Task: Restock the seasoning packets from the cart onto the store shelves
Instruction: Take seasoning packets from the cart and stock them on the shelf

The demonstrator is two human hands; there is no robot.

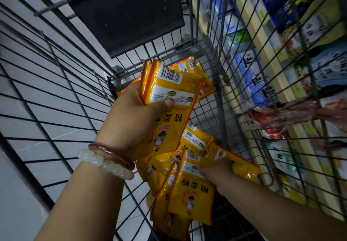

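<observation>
Inside the wire cart (pixel 56 82) lie several yellow seasoning packets with orange edges. My left hand (pixel 135 109), with two bracelets on its wrist, grips a stack of packets (pixel 174 88), thumb pressed on the top one. My right hand (pixel 216 171) reaches lower down and takes hold of another packet (pixel 193 193) among those lying on the cart floor. More loose packets (pixel 242 165) spread under and around that hand. The store shelves (pixel 266 56) run along the right side, seen through the cart's wire wall.
The cart's dark folded seat flap (pixel 127 15) stands at the far end. Blue and white bagged goods (pixel 251 71) fill the shelf rows at right, with red packets (pixel 272 124) lower down. Grey tiled floor shows through the wire at left.
</observation>
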